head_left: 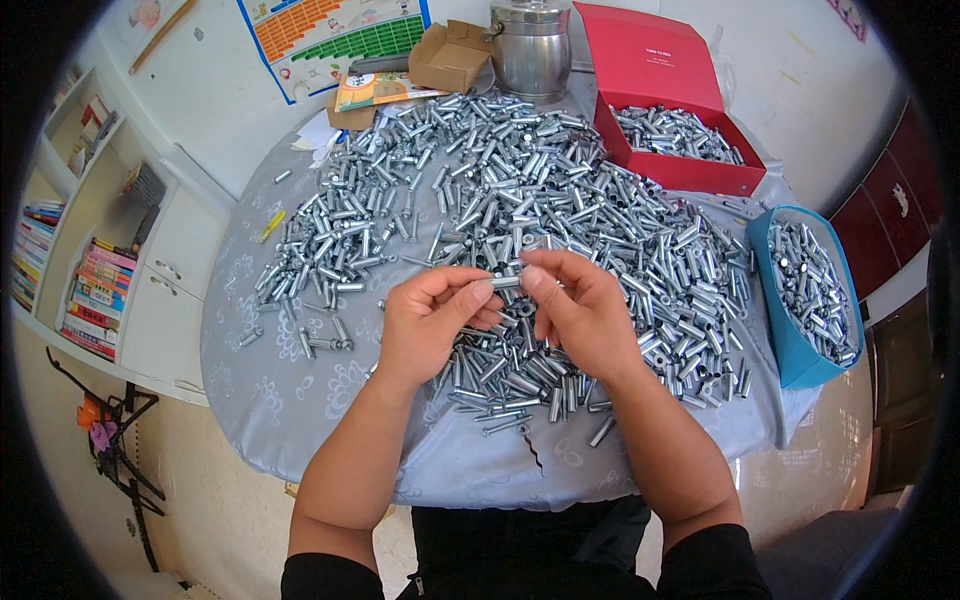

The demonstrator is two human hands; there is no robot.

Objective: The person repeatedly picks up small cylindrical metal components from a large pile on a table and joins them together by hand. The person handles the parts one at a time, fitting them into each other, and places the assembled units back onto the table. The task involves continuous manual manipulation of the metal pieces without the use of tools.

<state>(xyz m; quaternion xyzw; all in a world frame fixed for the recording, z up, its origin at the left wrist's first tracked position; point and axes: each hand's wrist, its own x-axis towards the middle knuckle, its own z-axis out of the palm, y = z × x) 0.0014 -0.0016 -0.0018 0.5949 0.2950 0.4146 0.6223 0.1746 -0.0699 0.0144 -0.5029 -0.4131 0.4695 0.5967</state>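
Above the near part of a big heap of silvery metal sleeves and bolts (560, 190), my two hands meet. My left hand (440, 312) pinches one end of a short shiny metal sleeve (505, 283) between thumb and fingertips. The sleeve lies level, pointing sideways. At its other end, the thumb and fingers of my right hand (578, 308) close on it; whether they also hold a smaller part is hidden. Loose sleeves, bolts and nuts lie right under both hands. A smaller group of metal sleeves (340, 225) spreads to the left.
A red box (690, 178) with its lid up holds more metal pieces at the back right. A blue bin (800, 375) full of them stands at the right edge. A steel pot (530, 55), a cardboard box (452, 57) and a yellow marker (272, 226) are on the grey tablecloth (240, 380).
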